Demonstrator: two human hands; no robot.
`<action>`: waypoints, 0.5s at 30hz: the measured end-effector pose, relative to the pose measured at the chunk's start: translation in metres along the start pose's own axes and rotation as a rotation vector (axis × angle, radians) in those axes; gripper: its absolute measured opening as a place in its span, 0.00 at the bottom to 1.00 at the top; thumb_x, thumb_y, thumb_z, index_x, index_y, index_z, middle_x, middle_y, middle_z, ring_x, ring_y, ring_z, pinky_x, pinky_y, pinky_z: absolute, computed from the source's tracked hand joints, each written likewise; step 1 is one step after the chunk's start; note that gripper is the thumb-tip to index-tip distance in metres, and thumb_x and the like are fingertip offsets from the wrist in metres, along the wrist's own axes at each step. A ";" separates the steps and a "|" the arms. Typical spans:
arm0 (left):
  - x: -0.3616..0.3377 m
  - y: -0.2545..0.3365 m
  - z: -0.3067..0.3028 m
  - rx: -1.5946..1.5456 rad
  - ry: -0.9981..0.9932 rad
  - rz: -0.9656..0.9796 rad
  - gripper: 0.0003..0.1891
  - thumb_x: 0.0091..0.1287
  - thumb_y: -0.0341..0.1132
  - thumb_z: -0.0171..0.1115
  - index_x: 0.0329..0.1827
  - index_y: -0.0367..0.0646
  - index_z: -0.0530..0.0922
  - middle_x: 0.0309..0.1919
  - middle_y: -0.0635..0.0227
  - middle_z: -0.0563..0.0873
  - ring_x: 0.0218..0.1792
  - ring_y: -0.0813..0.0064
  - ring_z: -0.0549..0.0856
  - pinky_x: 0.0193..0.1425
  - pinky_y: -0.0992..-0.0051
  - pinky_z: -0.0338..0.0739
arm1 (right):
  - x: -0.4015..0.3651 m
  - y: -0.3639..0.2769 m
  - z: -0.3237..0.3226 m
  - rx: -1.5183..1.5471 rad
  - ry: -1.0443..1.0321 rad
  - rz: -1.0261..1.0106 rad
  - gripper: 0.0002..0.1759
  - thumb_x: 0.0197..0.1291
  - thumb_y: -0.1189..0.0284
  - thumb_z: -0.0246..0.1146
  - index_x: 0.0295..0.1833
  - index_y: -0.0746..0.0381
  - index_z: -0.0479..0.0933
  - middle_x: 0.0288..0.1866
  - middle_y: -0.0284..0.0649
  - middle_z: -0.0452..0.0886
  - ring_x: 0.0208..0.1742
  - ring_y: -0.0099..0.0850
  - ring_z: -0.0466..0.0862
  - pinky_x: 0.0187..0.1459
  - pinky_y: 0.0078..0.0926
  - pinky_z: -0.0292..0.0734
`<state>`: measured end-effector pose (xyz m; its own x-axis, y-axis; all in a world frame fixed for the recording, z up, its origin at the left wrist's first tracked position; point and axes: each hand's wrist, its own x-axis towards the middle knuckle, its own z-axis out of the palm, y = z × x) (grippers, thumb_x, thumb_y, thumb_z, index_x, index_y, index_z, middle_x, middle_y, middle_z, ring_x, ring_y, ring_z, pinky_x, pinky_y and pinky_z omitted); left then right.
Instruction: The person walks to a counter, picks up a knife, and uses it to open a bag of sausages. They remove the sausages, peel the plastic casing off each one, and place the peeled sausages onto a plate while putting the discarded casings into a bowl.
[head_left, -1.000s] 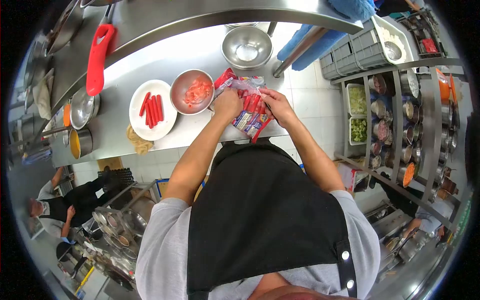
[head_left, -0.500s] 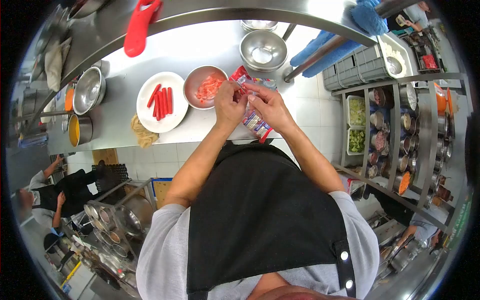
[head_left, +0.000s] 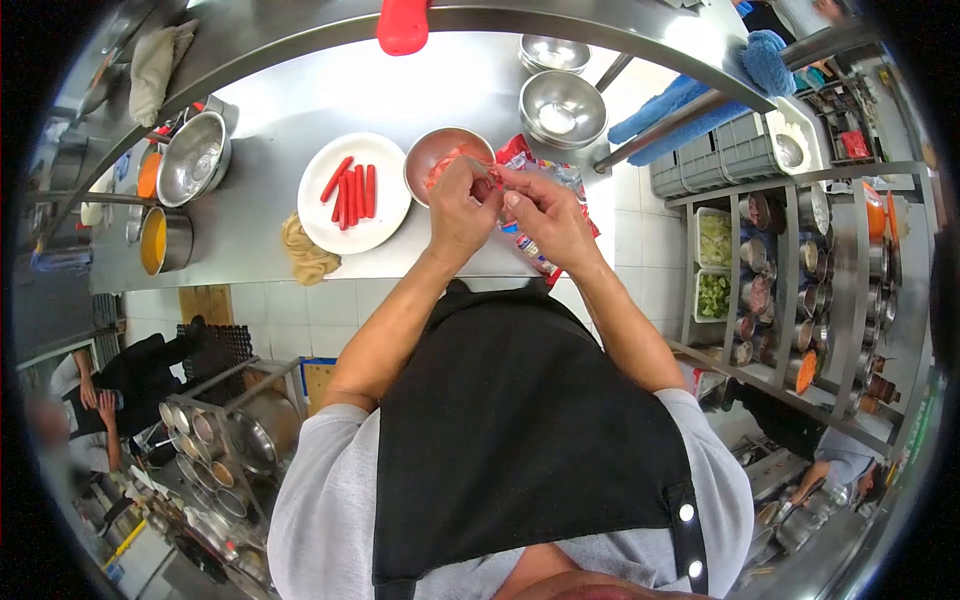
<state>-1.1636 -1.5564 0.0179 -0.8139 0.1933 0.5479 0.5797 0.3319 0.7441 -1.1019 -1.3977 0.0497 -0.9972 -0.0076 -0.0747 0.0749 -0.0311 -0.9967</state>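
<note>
My left hand (head_left: 463,215) and my right hand (head_left: 548,215) meet in front of my chest, fingertips pinched on a small red piece (head_left: 496,178) too small to name. Just behind my left hand is a metal bowl (head_left: 420,165) holding pink-red pieces, partly covered by that hand. Left of it, a white plate (head_left: 318,220) carries several red sticks (head_left: 352,195). An opened red and clear plastic package (head_left: 568,180) lies on the counter behind and right of my right hand.
Empty steel bowls (head_left: 562,108) stand at the back right. A tan cloth (head_left: 306,250) sits at the counter's front edge. Leftward are a steel bowl (head_left: 193,160) and a pot of yellow liquid (head_left: 168,240). A steel shelf (head_left: 500,18) overhangs the back.
The view has shifted, so the counter items appear further right. Both hands stay together, and the small red piece now shows between the fingertips.
</note>
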 end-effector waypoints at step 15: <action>0.011 0.002 -0.014 -0.023 0.035 0.112 0.13 0.55 0.24 0.77 0.38 0.38 0.80 0.29 0.62 0.82 0.30 0.59 0.84 0.38 0.62 0.80 | 0.000 -0.014 0.016 0.020 0.075 -0.033 0.17 0.78 0.75 0.65 0.67 0.67 0.85 0.46 0.31 0.88 0.42 0.17 0.81 0.46 0.20 0.78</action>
<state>-1.1707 -1.5665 0.0309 -0.7426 0.1956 0.6405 0.6678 0.2890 0.6860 -1.1027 -1.4134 0.0642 -0.9966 0.0689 -0.0448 0.0414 -0.0496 -0.9979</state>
